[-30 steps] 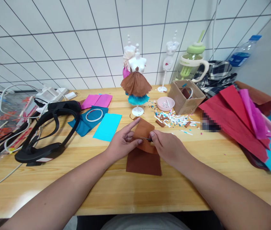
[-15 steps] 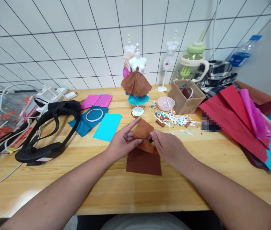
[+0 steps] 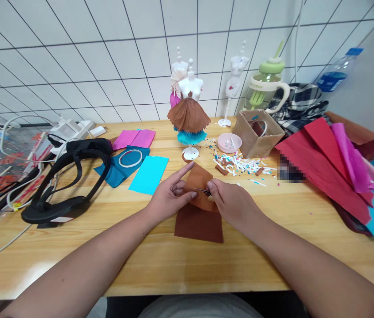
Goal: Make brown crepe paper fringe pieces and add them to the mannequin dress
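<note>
My left hand [image 3: 170,194] grips the left side of a brown piece of crepe paper [image 3: 199,176], thumb in front and index finger stretched along its edge. In my right hand [image 3: 231,198] is a pair of small scissors [image 3: 204,191]; the dark blades lie across the paper, and the handles are mostly hidden by the fingers. A darker brown sheet [image 3: 198,226] lies flat on the table just below. Behind my hands stands a white mini dress form [image 3: 190,84] wearing a brown pleated skirt [image 3: 189,115] over a blue frilled layer [image 3: 191,137].
Paper scraps [image 3: 243,164], a pink bowl [image 3: 229,143] and a cardboard box [image 3: 258,134] sit behind my right hand. Red paper [image 3: 322,172] is piled at right. On the left are a black headset [image 3: 64,185], a cyan sheet [image 3: 149,175] and a white ring [image 3: 130,158] on teal paper.
</note>
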`<state>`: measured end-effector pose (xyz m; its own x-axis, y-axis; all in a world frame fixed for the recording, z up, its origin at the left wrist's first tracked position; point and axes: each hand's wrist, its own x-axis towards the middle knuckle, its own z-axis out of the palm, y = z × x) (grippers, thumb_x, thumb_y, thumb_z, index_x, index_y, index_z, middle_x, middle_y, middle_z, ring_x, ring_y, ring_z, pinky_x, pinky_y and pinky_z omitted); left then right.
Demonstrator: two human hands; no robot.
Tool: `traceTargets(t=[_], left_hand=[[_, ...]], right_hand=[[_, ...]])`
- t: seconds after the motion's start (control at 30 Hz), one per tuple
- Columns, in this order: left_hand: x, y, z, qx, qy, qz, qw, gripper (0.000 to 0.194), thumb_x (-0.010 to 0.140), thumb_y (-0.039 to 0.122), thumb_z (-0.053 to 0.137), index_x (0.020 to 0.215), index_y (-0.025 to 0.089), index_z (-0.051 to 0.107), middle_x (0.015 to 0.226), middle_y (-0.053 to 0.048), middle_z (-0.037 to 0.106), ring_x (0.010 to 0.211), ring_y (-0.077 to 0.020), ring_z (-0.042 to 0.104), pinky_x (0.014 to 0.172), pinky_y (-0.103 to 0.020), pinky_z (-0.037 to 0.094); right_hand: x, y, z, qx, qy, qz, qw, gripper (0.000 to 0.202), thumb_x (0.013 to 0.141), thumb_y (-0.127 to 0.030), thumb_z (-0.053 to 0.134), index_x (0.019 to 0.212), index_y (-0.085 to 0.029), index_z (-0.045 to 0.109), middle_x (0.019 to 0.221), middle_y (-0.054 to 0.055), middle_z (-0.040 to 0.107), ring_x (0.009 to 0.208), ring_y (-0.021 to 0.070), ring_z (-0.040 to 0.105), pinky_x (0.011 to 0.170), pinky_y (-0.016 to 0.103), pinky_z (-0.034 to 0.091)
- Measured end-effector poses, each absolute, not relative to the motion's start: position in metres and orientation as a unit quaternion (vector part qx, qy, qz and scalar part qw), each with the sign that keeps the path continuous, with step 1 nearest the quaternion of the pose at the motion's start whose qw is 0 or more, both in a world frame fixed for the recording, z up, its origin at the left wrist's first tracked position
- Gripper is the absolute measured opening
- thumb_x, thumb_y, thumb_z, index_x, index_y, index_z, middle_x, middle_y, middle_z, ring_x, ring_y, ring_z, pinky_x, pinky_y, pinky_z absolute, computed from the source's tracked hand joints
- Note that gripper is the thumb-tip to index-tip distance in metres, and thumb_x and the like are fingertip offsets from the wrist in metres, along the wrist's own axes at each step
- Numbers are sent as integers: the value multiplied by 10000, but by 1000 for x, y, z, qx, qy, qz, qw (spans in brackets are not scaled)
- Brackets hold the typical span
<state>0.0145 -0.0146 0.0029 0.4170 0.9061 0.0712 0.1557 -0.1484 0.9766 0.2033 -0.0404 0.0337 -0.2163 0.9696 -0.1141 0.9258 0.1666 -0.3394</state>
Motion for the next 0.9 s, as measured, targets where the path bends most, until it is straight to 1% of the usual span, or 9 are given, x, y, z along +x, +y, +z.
traceTargets(t=[0.13, 0.3, 0.53, 0.73, 0.8, 0.9], left_hand=[[15, -14, 3, 660, 405, 355, 524, 770, 798, 218, 648, 1473, 209, 279, 584, 93, 334, 517, -64, 354, 493, -156, 319], [15, -13, 3, 653, 405, 366, 525, 778, 793, 223, 658, 1473, 215, 281, 591, 84, 362, 514, -67, 371, 498, -159, 337], [14, -14, 3, 666, 416, 353, 508, 767, 802, 226, 646, 1474, 209, 277, 583, 93, 315, 509, -61, 338, 488, -152, 317], [14, -14, 3, 665, 417, 351, 511, 780, 802, 240, 649, 1479, 201, 265, 584, 91, 318, 519, -68, 361, 496, -164, 339], [14, -14, 3, 660, 416, 354, 515, 783, 796, 240, 656, 1477, 204, 271, 582, 90, 335, 520, -69, 374, 500, -165, 347], [15, -15, 3, 659, 410, 359, 519, 787, 786, 243, 665, 1474, 204, 284, 597, 70, 432, 531, -75, 424, 515, -175, 375]], right_hand=[[205, -40, 35, -618, -762, 181, 75, 406, 1006, -375, 167, 851, -214, 506, 782, 34, 675, 734, 185, 630, 571, 269, 269], [208, -39, 35, -619, -757, 193, 86, 399, 1005, -373, 166, 838, -217, 493, 755, 26, 657, 718, 178, 615, 577, 267, 282], [207, -38, 33, -621, -758, 186, 75, 400, 1005, -370, 158, 841, -217, 490, 766, 35, 665, 715, 185, 620, 576, 272, 281], [207, -39, 33, -623, -760, 174, 65, 388, 1008, -357, 178, 862, -212, 507, 772, 39, 676, 728, 183, 628, 578, 271, 282], [207, -39, 33, -624, -760, 170, 64, 386, 1009, -356, 182, 869, -211, 512, 774, 38, 678, 726, 182, 630, 575, 272, 279], [206, -39, 34, -622, -762, 169, 63, 395, 1008, -361, 176, 858, -213, 510, 782, 37, 681, 728, 186, 634, 570, 274, 273]])
